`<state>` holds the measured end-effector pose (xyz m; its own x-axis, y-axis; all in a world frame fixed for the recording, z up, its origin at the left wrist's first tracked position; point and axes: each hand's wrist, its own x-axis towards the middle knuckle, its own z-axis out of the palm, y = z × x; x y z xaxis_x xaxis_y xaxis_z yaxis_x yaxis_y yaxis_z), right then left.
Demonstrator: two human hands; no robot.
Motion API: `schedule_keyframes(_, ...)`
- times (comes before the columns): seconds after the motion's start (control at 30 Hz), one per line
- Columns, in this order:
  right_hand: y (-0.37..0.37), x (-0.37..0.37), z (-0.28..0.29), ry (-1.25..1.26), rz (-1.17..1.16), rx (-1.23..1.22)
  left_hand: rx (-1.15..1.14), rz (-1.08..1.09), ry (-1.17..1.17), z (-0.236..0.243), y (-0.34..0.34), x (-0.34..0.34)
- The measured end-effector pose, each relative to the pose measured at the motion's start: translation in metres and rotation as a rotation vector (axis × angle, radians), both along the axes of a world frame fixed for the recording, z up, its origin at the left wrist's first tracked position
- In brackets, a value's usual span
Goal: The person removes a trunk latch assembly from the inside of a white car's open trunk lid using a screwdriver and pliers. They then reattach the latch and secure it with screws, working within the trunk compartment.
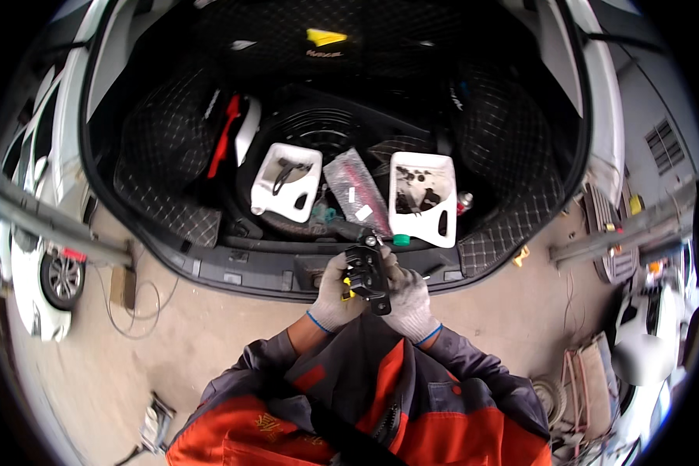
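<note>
In front of my chest, by the sill of an open car boot, I hold a black part (pixel 370 273) with both hands. It has a round metal piece at its far end, a holed tab at its near end and a bit of yellow at its left side. My left hand (pixel 335 299), in a whitish knitted glove, is closed on its left side. Gloved the same way, my right hand (pixel 410 301) grips its right side. The part partly hides the fingers of both hands. Just beyond lie a green cap (pixel 401 240) and a clear bubble-wrap package (pixel 353 182).
Two cut-open white plastic jugs (pixel 266 200) (pixel 426 225) lie in the boot, the left with a black piece, the right with small dark pieces. The boot sill (pixel 233 272) curves before me. A lift arm (pixel 62 221) stands left, another (pixel 621 233) right. A cable (pixel 151 314) lies on the floor.
</note>
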<state>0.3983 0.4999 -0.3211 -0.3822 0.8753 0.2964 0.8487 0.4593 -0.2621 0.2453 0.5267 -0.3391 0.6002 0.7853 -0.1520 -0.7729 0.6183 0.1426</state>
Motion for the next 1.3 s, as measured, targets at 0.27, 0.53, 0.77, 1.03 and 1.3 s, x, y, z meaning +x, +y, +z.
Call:
schedule_keyframes(0.27, 0.010, 0.010, 0.020, 0.476, 0.035, -0.121, 0.205, 0.119, 0.131, -0.010, 0.007, -0.012)
schedule_keyframes(0.53, 0.007, 0.016, 0.057, 0.680, 0.017, -0.318, -0.155, 0.205, 0.061, 0.010, 0.020, -0.025)
schedule_keyframes(0.77, 0.005, 0.024, 0.060, 0.594, 0.070, -0.307, -0.195, 0.210, 0.164, -0.013, 0.020, -0.035)
schedule_keyframes(1.03, 0.005, 0.025, 0.050, 0.486, 0.029, -0.271, -0.058, 0.184, 0.233, 0.002, 0.011, -0.031)
schedule_keyframes(1.3, 0.006, 0.027, 0.040, 0.485, 0.036, -0.273, -0.054, 0.126, 0.274, 0.000, 0.001, -0.026)
